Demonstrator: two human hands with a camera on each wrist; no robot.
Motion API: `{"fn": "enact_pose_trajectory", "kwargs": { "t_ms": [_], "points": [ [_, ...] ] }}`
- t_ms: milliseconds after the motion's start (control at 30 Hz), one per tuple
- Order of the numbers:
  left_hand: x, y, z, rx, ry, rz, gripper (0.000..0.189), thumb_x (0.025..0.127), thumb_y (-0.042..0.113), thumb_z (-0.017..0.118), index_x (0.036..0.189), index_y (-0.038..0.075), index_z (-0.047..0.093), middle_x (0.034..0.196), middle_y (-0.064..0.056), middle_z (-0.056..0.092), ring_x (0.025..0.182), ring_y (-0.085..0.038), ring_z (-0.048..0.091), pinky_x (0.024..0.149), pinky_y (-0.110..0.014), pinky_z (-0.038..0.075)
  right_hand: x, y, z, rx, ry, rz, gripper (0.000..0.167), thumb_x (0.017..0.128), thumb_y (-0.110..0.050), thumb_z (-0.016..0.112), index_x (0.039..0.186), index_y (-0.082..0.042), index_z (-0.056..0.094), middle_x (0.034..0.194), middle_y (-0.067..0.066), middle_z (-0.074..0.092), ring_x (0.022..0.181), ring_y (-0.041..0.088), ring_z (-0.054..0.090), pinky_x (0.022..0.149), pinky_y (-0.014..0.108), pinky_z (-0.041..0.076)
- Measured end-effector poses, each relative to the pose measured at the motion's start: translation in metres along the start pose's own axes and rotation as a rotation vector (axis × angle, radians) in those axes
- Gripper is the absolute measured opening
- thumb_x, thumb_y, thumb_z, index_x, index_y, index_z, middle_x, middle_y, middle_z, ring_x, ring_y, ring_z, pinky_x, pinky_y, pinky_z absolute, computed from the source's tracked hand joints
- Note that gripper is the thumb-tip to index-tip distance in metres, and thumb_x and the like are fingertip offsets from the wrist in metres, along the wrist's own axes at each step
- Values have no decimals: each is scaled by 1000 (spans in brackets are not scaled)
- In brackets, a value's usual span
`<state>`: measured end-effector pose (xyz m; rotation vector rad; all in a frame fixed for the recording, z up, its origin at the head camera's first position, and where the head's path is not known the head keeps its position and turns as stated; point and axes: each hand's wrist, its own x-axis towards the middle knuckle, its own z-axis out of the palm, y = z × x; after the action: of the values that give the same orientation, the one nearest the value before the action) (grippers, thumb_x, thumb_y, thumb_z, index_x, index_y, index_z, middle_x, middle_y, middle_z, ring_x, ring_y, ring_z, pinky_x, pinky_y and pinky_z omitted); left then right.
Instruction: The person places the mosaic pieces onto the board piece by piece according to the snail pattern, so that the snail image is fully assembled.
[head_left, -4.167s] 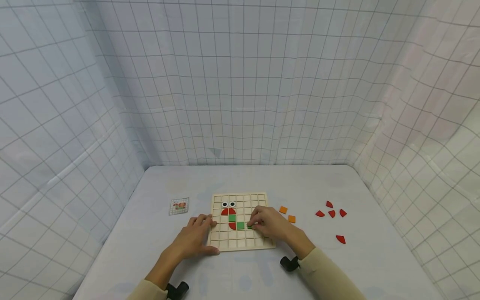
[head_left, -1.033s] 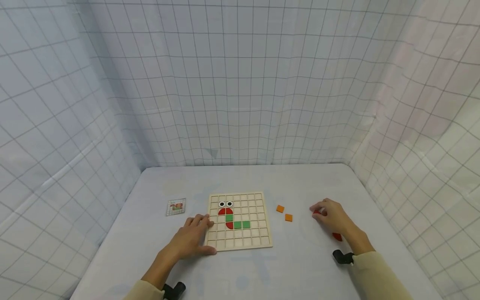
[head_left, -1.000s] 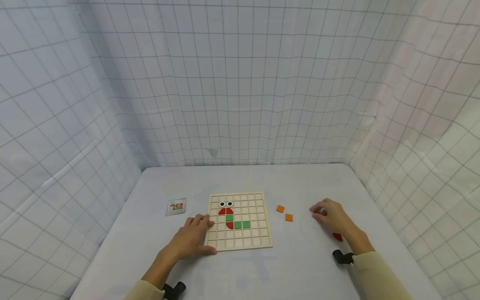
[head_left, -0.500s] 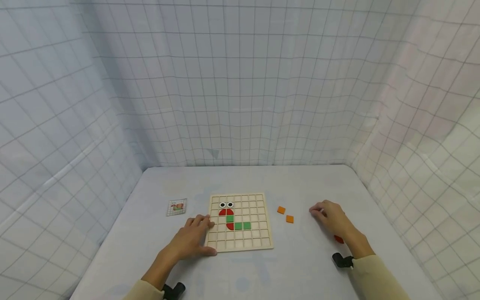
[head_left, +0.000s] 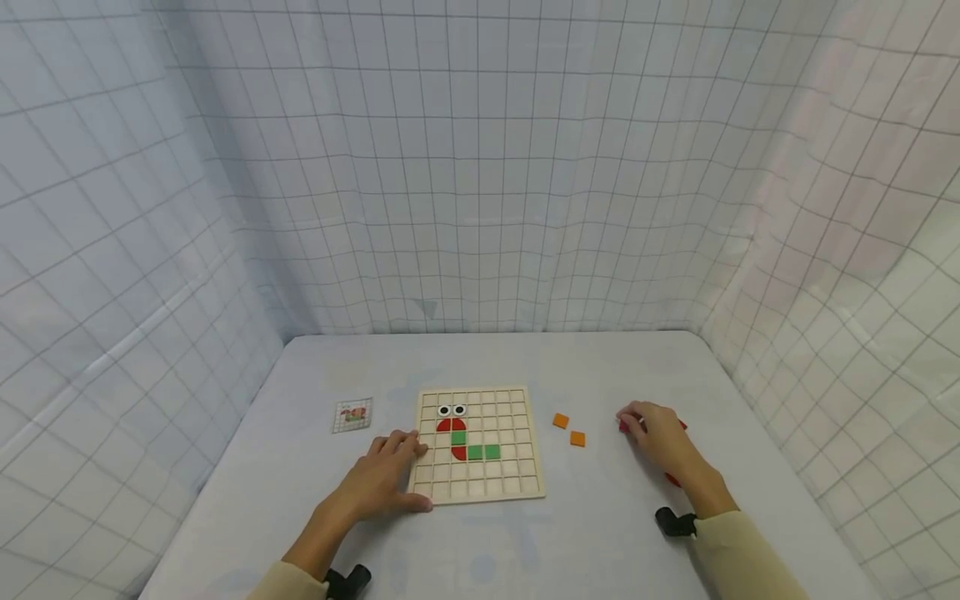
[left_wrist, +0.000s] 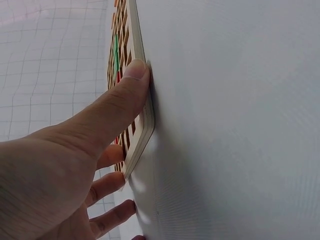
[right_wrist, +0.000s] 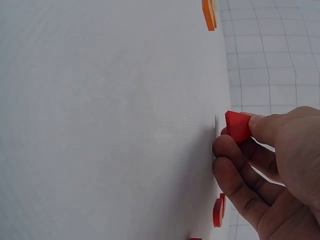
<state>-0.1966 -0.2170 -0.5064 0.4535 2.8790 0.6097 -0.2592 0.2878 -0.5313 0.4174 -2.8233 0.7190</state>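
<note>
Your right hand (head_left: 660,435) has thumb and fingers together, pinching one red wedge (right_wrist: 238,127). Half a second ago the fingers hid it in the head view; now its red edge shows at the fingertips. It's right at the table (head_left: 483,542); can't tell whether it's fully clear. Two other red pieces (right_wrist: 219,211) show near that hand; there may be more under it.

Next out, left of the pinch: two orange squares (head_left: 569,429), loose on the table, just right of the board (head_left: 510,484). Same spots as before.

Board: four seconds ago this hand was seating a green piece there. Now two green squares (head_left: 483,452) sit side by side, right of a red piece, with a third green up and left. Eye discs (head_left: 452,411) on top, two reds under them. So the greens look done; the wedge you hold is off the board, not yet placed.

Your left hand (head_left: 381,477) hasn't shifted: fingers spread and apart at the left edge, thumb against the near edge, likely steadying it.

Picture card (head_left: 353,414) lies flat, left of the board.
</note>
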Motion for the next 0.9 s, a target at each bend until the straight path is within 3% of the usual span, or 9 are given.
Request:
{"fn": "enact_pose_trajectory", "kwargs": {
  "t_ms": [200, 433, 900],
  "points": [
    [1, 0, 0, 4, -11, -3, 97, 81, 48, 108, 158, 7, 66, 168, -23, 59, 149, -52, 57, 119, -74, 57, 6, -5, -3, 47, -37, 3, 12, 110, 0, 75, 117, -2, 85, 100, 5, 84, 81, 6, 67, 77, 28, 63],
    [3, 0, 1, 0, -17, -6, 98, 80, 49, 108, 158, 8, 65, 168, -23, 58, 151, -53, 56, 119, -75, 57, 9, -14, -7, 98, -45, 41, 17, 111, -1, 73, 124, -2, 84, 107, 9, 85, 80, 7, 70, 72, 21, 59],
    [1, 0, 1, 12, -11, 9, 95, 80, 51, 108, 155, 9, 66, 166, -22, 60, 149, -53, 58, 116, -74, 59, 4, -52, 11, 98, -85, -40, 24, 106, -3, 82, 128, -12, 88, 113, -2, 83, 93, 9, 65, 83, 22, 61]
  ]
}}
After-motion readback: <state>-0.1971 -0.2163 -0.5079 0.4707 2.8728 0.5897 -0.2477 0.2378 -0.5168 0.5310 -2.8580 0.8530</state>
